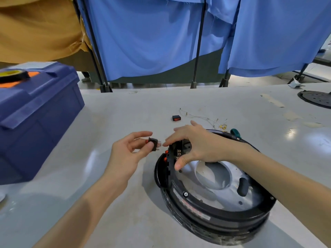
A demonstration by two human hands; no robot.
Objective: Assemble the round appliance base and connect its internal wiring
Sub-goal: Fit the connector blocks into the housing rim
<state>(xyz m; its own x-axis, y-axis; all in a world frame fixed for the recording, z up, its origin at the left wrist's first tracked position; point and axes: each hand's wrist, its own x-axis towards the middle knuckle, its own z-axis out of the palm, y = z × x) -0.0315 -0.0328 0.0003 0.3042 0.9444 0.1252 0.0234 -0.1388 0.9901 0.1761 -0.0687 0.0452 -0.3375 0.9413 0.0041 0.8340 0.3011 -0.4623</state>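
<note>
Two bare hands meet over a pale grey table [125, 113], seen from a head-worn camera looking forward and down.

The left hand [130, 151] pinches a small black rocker switch [153, 143] between thumb and curled fingertips, holding it in the air just left of the round appliance base [197, 206]. The switch's red rocker face turns left toward the palm. Its metal terminal end points right, toward the other hand. Its longer side runs roughly top to bottom in the picture, slightly tilted.

The right hand [193, 145] hovers over the base's far left rim. Its fingers are straight and spread wide, the thumb hangs downward, and it holds nothing. Its index fingertip sits just beside the switch's terminals; whether they touch cannot be told.

The base lies flat on the table to the right of centre, open side up. It is a stack of black rings around a silver inner plate [206, 183] with a round opening. Small red-orange parts [166, 155] show on its left rim.

Beyond the hands, a second switch [176, 118] lies on the table. Near it are thin pale wires [206, 119] with gold terminals, and a green tool handle [235, 133] lies just beyond the base's far rim.

At left stands a dark blue toolbox [35, 113] with a tape roll [14, 75] on its lid. Blue curtains [152, 33] hang behind the table.
</note>
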